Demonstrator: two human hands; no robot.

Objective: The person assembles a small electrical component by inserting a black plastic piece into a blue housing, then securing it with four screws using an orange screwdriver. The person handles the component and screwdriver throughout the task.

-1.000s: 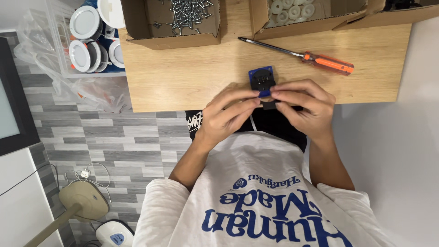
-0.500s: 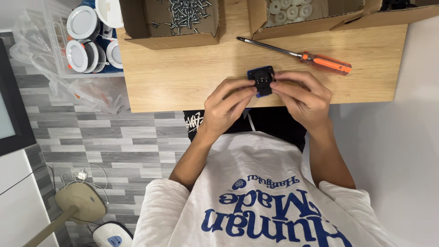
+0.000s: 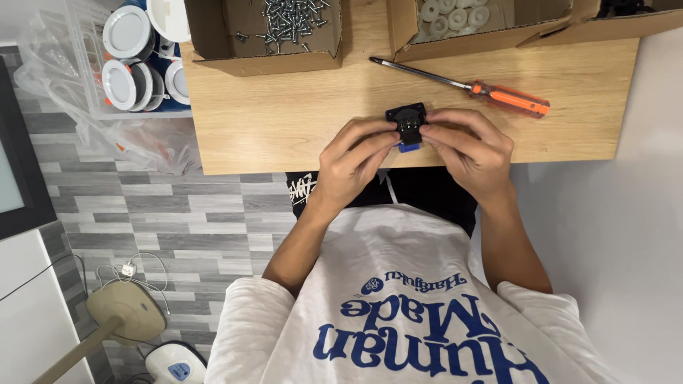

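Note:
My left hand (image 3: 353,160) and my right hand (image 3: 471,151) meet over the near edge of a wooden table (image 3: 284,121). Between their fingertips they hold a small black square part with a blue piece under it (image 3: 407,125). The part's black face is turned up, tilted toward the table. An orange-handled screwdriver (image 3: 484,89) lies on the table just beyond my right hand, its tip pointing left.
A cardboard box of loose screws (image 3: 284,28) sits at the table's far left, and a box of white washers (image 3: 462,18) at the far middle. Left of the table, a clear bin holds round white lamps (image 3: 135,50). A fan base (image 3: 128,313) stands on the floor.
The part has turned in my fingers: its blue face showed a second ago, now the black side faces up. Both hands stayed at the table edge.

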